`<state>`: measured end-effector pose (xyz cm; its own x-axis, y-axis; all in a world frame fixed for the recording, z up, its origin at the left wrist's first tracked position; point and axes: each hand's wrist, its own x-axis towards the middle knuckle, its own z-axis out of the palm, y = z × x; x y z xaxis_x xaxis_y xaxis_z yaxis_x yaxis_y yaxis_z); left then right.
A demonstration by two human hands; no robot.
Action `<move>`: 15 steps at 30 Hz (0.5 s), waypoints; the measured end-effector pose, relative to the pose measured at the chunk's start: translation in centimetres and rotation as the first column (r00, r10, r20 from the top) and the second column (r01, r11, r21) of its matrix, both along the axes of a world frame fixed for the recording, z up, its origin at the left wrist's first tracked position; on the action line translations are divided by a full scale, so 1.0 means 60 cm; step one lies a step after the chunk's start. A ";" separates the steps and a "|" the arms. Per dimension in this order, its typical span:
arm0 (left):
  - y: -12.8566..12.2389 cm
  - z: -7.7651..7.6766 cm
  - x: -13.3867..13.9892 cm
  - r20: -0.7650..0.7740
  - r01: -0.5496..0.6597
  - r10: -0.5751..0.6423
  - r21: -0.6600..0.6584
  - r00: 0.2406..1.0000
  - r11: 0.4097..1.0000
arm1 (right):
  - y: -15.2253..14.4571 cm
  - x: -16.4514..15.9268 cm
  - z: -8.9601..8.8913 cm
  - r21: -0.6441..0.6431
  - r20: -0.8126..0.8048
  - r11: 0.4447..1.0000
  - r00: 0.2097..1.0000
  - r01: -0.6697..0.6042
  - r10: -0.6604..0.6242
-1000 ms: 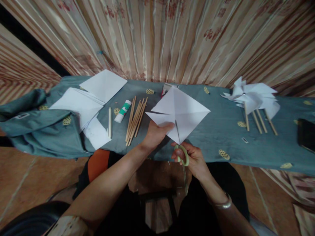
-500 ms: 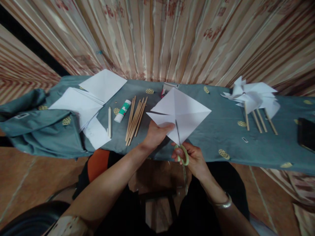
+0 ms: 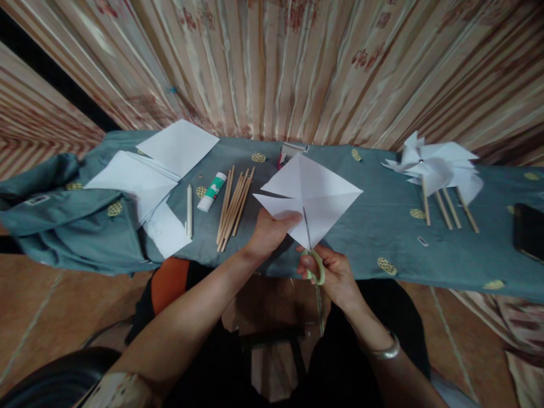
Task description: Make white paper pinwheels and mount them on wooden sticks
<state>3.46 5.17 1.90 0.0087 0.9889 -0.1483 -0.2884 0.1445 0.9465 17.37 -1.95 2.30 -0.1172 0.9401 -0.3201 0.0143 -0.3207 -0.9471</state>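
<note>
My left hand pinches a creased white paper square, its thumb on top near the middle. The square is turned cornerwise to me, and a slit runs in from its left corner. Pale green-handled scissors sit in my right hand, fingers through the loops. Their blades lie in the paper at the near corner, pointing toward its centre. Just left of my left hand is a bundle of thin wooden sticks.
A glue stick, a white pencil-like stick and white paper sheets lie to the left. Paper pinwheels on sticks rest at right, beside a dark phone-like object. A small box is partly hidden behind the square.
The scissor handles have drawn slightly closer together at the near corner. The paper's right corner has shifted a little to the left. Otherwise both hands stay in place.
</note>
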 end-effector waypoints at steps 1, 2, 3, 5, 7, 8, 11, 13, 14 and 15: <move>0.000 0.000 0.000 0.004 0.003 -0.003 -0.002 1.000 1.000 | 0.000 0.000 0.000 -0.001 0.003 1.000 1.000 -0.005 0.005; 0.000 0.000 0.000 0.010 0.005 -0.005 -0.002 1.000 1.000 | 0.000 0.001 -0.001 -0.001 0.006 1.000 1.000 -0.010 0.010; 0.000 0.001 0.000 0.020 0.004 -0.004 0.000 1.000 1.000 | 0.000 0.001 -0.001 -0.001 0.007 1.000 1.000 -0.014 0.014; -0.001 0.003 0.000 0.041 0.000 0.000 0.006 0.999 1.000 | 0.000 0.002 -0.003 0.000 0.001 1.000 1.000 -0.016 0.016; -0.002 0.007 -0.001 0.048 -0.004 0.004 0.002 0.999 1.000 | -0.001 0.003 -0.003 0.000 -0.011 1.000 1.000 -0.019 0.019; -0.002 0.009 -0.002 0.045 -0.005 0.006 -0.003 0.999 1.000 | -0.001 0.003 -0.003 0.002 -0.022 1.000 0.999 -0.024 0.024; 0.001 0.015 -0.007 0.018 -0.014 0.014 -0.011 1.000 1.000 | -0.002 0.004 0.002 0.011 -0.070 0.998 0.996 -0.061 0.062; 0.005 0.018 -0.013 0.002 -0.039 0.039 0.000 0.999 0.999 | -0.002 0.006 0.006 0.009 -0.100 0.995 0.990 -0.102 0.102; 0.009 0.020 -0.017 -0.003 -0.060 0.060 0.013 0.998 0.998 | -0.002 0.009 0.008 0.001 -0.108 0.992 0.986 -0.127 0.127; 0.012 0.022 -0.020 -0.008 -0.085 0.085 0.032 0.996 0.996 | -0.002 0.013 0.009 -0.013 -0.110 0.987 0.982 -0.158 0.155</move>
